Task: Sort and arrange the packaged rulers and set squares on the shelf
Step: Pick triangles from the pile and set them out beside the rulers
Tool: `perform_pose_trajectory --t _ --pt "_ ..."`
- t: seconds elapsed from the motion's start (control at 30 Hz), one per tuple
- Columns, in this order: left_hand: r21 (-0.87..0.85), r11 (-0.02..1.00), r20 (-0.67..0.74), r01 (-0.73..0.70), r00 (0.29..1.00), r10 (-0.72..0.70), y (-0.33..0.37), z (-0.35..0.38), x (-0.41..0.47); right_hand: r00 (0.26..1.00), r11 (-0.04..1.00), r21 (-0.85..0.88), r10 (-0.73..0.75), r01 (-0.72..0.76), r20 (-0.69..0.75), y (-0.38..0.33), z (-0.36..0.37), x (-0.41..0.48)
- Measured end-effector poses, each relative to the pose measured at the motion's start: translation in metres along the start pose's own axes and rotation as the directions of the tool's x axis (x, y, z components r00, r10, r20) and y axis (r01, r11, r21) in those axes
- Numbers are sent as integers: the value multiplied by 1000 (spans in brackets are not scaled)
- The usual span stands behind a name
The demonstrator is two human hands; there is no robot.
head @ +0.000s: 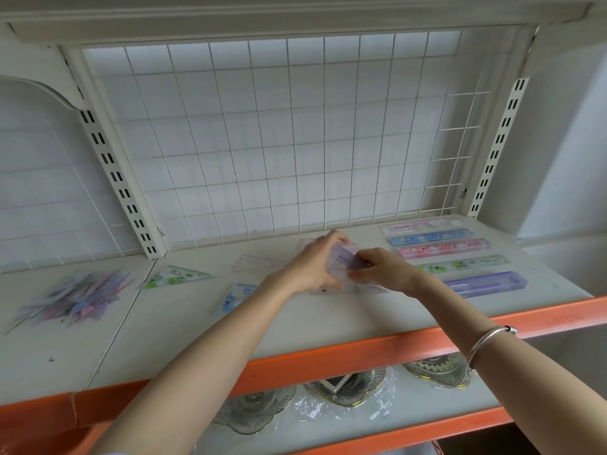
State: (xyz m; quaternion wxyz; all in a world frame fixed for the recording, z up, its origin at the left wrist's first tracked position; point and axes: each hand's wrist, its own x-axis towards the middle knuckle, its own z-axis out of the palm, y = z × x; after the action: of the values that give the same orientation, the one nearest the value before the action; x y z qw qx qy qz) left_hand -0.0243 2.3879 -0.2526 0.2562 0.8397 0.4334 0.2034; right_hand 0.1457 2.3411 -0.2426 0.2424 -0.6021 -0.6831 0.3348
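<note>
here, arms outstretched, the left grip (312, 264) and right grip (382, 270) both pinch one pale ruler pack (344, 258).

Head camera looks forward and down, close over the shelf (328, 326).

Your left hand (312, 267) and right hand (384, 269) meet mid-way along the shelf (197, 323), both gripping one packet (345, 261). To their right, five packaged rulers (445, 248) lie side by side, front to back. To the left sit two set squares (177, 276), one nearer you than the other. The heap (72, 298) is far left, and the wire grid (279, 142) stands at the back.
</note>
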Motion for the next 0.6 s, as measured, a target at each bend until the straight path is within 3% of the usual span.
perform_pose_trajectory --t 0.1,0.27,0.37,0.6 --pt "-23 999 -25 48 999 -48 -3 -9 -2 994 997 -73 -13 5 -112 5 -6 6" --pt "140 985 86 106 989 -118 -15 -14 -5 953 995 -96 -16 -14 -302 10 -11 11" --pt "209 970 179 124 970 -162 -17 -13 -1 946 992 -124 -14 -28 -324 11 -11 10" --pt "320 946 245 54 960 -137 -13 -11 5 908 984 -103 89 -143 -409 17 -12 8"
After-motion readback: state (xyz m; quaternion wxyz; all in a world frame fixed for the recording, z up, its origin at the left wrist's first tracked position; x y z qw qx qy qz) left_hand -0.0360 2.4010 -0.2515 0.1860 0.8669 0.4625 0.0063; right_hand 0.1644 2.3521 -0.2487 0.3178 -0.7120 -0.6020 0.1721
